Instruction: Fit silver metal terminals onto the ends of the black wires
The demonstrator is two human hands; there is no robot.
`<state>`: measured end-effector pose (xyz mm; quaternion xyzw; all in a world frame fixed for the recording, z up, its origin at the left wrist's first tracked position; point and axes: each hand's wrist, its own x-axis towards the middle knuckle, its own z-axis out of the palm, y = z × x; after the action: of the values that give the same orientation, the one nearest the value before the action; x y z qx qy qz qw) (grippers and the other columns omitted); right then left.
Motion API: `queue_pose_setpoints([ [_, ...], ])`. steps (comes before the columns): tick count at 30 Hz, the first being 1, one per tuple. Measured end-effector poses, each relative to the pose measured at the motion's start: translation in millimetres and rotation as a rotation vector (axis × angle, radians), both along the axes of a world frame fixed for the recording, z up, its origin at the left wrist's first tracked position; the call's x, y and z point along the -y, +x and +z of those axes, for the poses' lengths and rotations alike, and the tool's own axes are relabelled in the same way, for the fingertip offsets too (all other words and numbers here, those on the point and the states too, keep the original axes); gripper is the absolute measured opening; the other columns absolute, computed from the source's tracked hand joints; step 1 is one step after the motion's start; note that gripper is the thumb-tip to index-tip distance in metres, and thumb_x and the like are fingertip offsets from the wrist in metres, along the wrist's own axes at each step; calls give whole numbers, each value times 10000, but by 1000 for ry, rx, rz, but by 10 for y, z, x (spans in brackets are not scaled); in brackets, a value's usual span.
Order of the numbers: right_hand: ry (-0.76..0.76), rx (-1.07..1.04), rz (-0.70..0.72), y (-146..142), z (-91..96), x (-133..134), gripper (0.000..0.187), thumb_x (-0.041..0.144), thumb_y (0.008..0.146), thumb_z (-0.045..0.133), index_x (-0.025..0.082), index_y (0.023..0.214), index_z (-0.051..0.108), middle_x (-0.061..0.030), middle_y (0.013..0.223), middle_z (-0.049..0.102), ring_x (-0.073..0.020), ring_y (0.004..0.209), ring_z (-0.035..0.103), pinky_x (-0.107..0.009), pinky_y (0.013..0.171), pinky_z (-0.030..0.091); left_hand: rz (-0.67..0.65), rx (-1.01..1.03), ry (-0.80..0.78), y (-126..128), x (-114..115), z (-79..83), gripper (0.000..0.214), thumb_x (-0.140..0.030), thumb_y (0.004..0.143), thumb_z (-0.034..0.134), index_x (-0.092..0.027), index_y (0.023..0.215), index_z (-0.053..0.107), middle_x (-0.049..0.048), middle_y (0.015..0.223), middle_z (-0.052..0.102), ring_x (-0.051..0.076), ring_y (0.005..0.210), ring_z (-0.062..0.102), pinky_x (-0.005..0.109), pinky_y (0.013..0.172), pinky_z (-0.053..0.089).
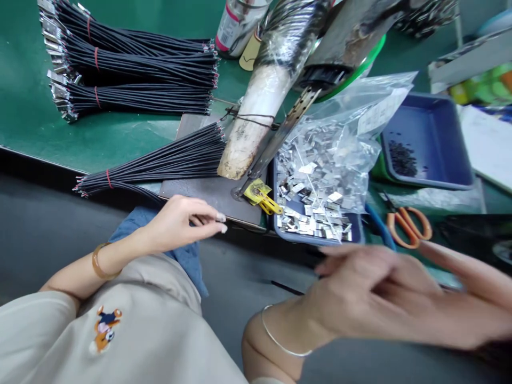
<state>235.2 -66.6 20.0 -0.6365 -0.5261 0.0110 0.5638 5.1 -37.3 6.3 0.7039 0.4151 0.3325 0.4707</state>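
My left hand [182, 221], with an amber bangle at the wrist, hovers at the near edge of a dark metal plate [212, 194]. Its fingers are loosely curved and lie side by side, and I see nothing in them. A bundle of black wires [160, 162] tied with a red band lies just beyond it on the plate. My right hand [380, 298], blurred by motion and with a thin silver bracelet at the wrist, is stretched out flat and empty below a blue tray [316, 240]. The tray holds a plastic bag of small metal terminals [324, 165].
Further bundles of black wires [132, 64] lie on the green table at the back left. A press tool with a wrapped handle [260, 106] stands over the plate, with a yellow clip [264, 197] at its base. Orange scissors [410, 226] and a second blue tray [432, 138] sit to the right.
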Motion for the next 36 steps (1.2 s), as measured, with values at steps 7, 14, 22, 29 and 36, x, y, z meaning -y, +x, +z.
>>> queue_pose_setpoints([
  [7, -360, 310, 194, 339, -246, -462, 180, 365, 788, 633, 227, 676, 601, -26, 739, 715, -190, 648, 643, -321, 605, 507, 219, -501, 587, -37, -439, -78, 166, -136, 920, 559, -117, 898, 722, 145, 987, 692, 261, 971, 593, 396, 848, 471],
  [14, -461, 403, 350, 550, -361, -671, 145, 316, 738, 611, 229, 635, 559, -24, 810, 723, -146, 595, 572, -287, 581, 455, 125, -557, 663, 11, -451, -239, 278, -150, 988, 444, -139, 847, 683, 93, 858, 624, 212, 847, 537, 322, 757, 441],
  [22, -393, 538, 215, 493, -361, -637, 171, 306, 754, 573, 243, 614, 498, 8, 619, 565, -147, 533, 485, -307, 574, 390, 52, -362, 798, 7, -160, -105, 287, -199, 1013, 421, -133, 885, 669, 70, 796, 661, 175, 749, 570, 284, 749, 451],
  [29, -154, 100, 100, 239, -75, -346, 191, 322, 760, 728, 220, 714, 574, 0, 759, 626, -142, 564, 584, -296, 502, 507, 22, 30, 227, 136, -84, 11, 188, -163, 893, 493, -131, 851, 673, -19, 577, 552, 82, 496, 450, 211, 544, 380],
  [36, 20, -143, 243, -407, -118, -73, 102, 188, 798, 763, 196, 778, 664, -17, 866, 744, -177, 752, 747, -314, 670, 625, 10, 338, -447, 150, -165, 45, 146, -252, 739, 632, -109, 758, 661, -40, 525, 508, 54, 464, 428, 177, 481, 352],
])
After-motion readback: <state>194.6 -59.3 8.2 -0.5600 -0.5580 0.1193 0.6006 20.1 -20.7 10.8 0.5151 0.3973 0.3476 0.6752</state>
